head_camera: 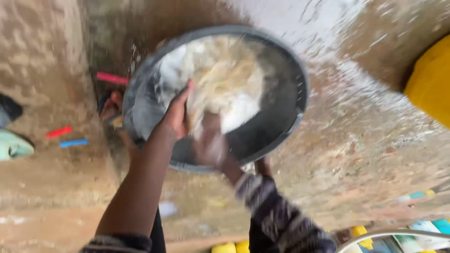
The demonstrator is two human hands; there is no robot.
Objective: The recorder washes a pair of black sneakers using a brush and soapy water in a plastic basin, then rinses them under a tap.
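Both arms reach into the dark basin (281, 93), left hand (176, 117) and blurred right hand (211, 143) gripping the soapy cloth (225, 79), mid-scrub; wringing seems due next.

Wet brown earth ground (365, 140), yellow container (431, 84) at right

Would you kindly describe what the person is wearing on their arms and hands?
Both hands are bare, with no gloves. The left hand shows a bare forearm, its dark patterned sleeve pushed up near the elbow. The right hand is blurred; its striped dark-and-light knit sleeve reaches the wrist.
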